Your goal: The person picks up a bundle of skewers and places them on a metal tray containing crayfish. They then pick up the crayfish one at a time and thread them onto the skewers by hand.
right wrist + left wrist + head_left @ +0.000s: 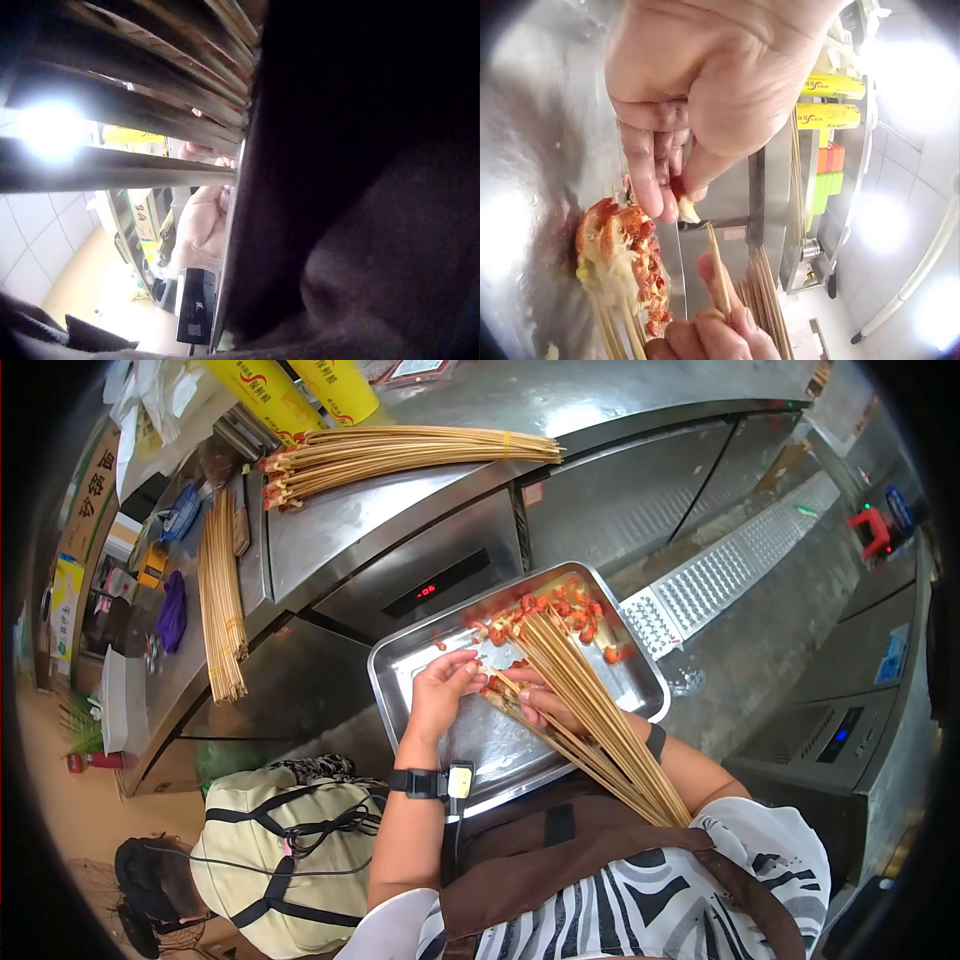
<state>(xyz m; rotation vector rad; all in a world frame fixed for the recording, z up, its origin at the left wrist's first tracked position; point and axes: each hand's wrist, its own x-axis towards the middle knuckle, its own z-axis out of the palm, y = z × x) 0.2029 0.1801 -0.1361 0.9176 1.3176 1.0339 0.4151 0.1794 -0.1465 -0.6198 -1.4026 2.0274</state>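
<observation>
My left hand (437, 690) is over the metal tray (385, 695), pinching a small red-and-white crayfish tail (687, 208) between thumb and fingertips. Just below it, my right hand (548, 702) grips a bamboo skewer (718, 270), its pointed tip close to the crayfish tail. More long skewers (600, 710) slant across the tray and lie over the right forearm, hiding part of that hand. Red crayfish pieces (575, 610) lie heaped at the tray's far side. In the left wrist view, skewers threaded with crayfish (622, 240) rest on the tray. Dark cloth fills much of the right wrist view.
A bundle of loaded skewers (410, 455) lies on the steel counter (340, 540) beyond the tray, near yellow rolls (345, 390). Plain skewers (220, 595) lie at the left. Another person (285, 840) is close on the left. A perforated metal strip (710, 585) runs along the floor.
</observation>
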